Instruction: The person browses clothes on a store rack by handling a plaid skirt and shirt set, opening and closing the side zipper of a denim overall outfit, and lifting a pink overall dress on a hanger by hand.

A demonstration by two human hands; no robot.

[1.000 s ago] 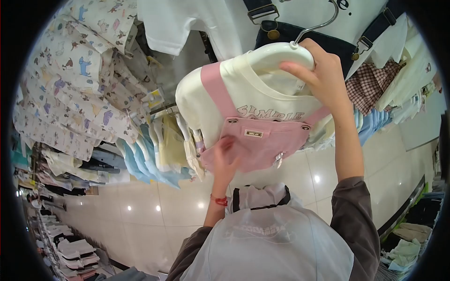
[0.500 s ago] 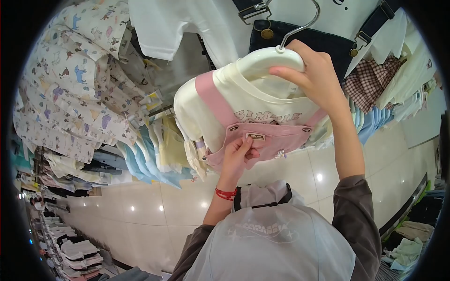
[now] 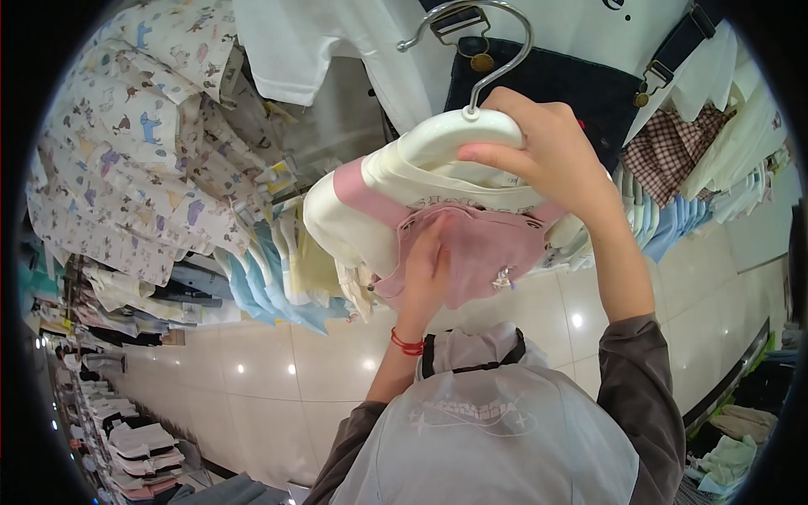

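A cream shirt [image 3: 343, 225] with pink straps and a pink bib front [image 3: 497, 240] hangs on a white hanger [image 3: 438, 135] with a metal hook. My right hand [image 3: 551, 151] is closed around the hanger's right shoulder, thumb in front, just below the hook. My left hand [image 3: 427, 271], with a red bracelet [image 3: 407, 342] at its wrist, lies against the pink bib. Its fingers are blurred, so I cannot tell whether they pinch the cloth. The bib's top edge partly covers the shirt's lettering. A small trinket [image 3: 502, 279] hangs at the bib's lower right.
Printed pale garments [image 3: 143, 151] hang at left, above light-blue clothes [image 3: 261, 282] on hangers. Behind the shirt hang white shorts [image 3: 295, 59] and a dark overall bib [image 3: 539, 84]. A plaid garment [image 3: 677, 151] hangs at right. Folded clothes [image 3: 143, 454] lie at lower left.
The hanger and shirt have moved a little left and down, tilting so the hook shows fully. My left hand has shifted up over the bib, and the small label there is now hidden.
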